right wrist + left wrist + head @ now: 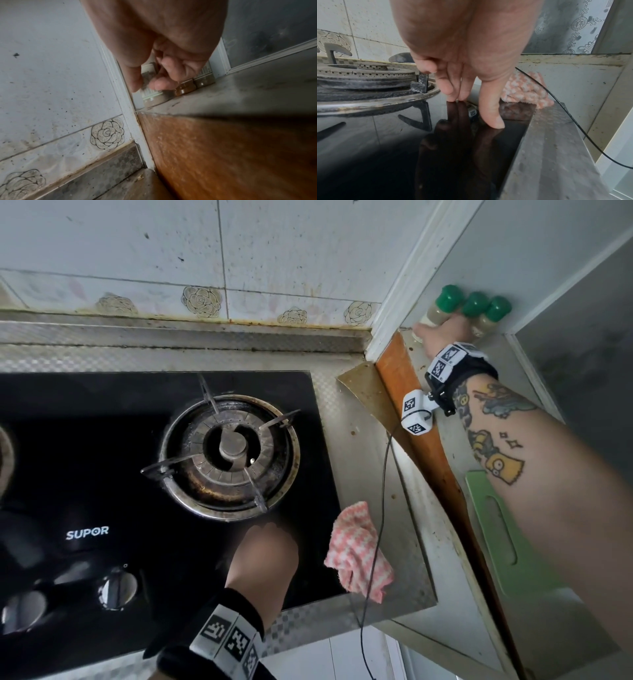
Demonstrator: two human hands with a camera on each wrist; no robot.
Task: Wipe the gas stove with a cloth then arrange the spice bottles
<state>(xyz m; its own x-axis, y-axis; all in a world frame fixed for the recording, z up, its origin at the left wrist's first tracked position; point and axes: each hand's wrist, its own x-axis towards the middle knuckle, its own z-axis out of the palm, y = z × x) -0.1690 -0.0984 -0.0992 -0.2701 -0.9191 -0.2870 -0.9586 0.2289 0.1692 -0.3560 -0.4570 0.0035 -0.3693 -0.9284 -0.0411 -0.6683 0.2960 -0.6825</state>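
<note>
The black glass gas stove [102, 457] fills the lower left of the head view, with its right burner [229, 453] in the middle. A pink-and-white checked cloth [356, 553] lies bunched on the stove's right edge, and no hand touches it. My left hand [263, 546] stands just left of the cloth, its straight fingertips [452, 97] touching the glass. Three green-capped spice bottles stand in a row in the ledge's far corner. My right hand [147, 83] grips the leftmost spice bottle [154, 97], thumb and fingers curled round its body. The other two bottles [476, 302] [498, 308] stand just right of it.
A green cutting board [500, 529] lies on the ledge under my right forearm. A black cable [376, 508] hangs from the right wrist across the cloth. Stove knobs [118, 587] sit near the front edge. An orange wooden strip [421, 419] separates counter and ledge.
</note>
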